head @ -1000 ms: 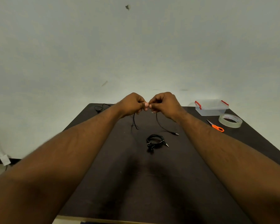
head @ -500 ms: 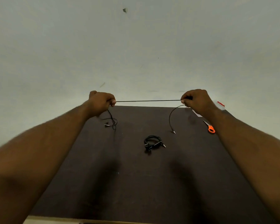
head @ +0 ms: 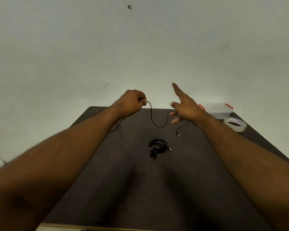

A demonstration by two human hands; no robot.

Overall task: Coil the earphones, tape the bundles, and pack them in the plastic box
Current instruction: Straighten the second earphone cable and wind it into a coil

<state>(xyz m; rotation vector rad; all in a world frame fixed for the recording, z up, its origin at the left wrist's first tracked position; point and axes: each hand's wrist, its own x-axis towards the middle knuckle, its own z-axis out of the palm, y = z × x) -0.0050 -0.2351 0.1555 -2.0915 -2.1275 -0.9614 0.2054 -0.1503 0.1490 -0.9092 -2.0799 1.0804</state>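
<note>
My left hand [head: 132,104] grips a black earphone cable [head: 152,117] above the far part of the dark table [head: 140,189]. The cable sags in a loop toward my right hand [head: 183,105], whose fingers are spread, the index pointing up; the cable seems to run under its lower fingers. The plug end [head: 178,133] dangles near the table. A coiled black earphone bundle [head: 158,145] lies mid-table. The clear plastic box [head: 218,110] with red clips stands at the far right.
A roll of clear tape [head: 234,124] lies in front of the box at the right edge. More loose cable [head: 118,125] trails under my left wrist. A pale wall rises behind the table.
The hands were held apart with the cable taut between them. They have now come closer, the cable hangs slack, and my right hand has spread its fingers.
</note>
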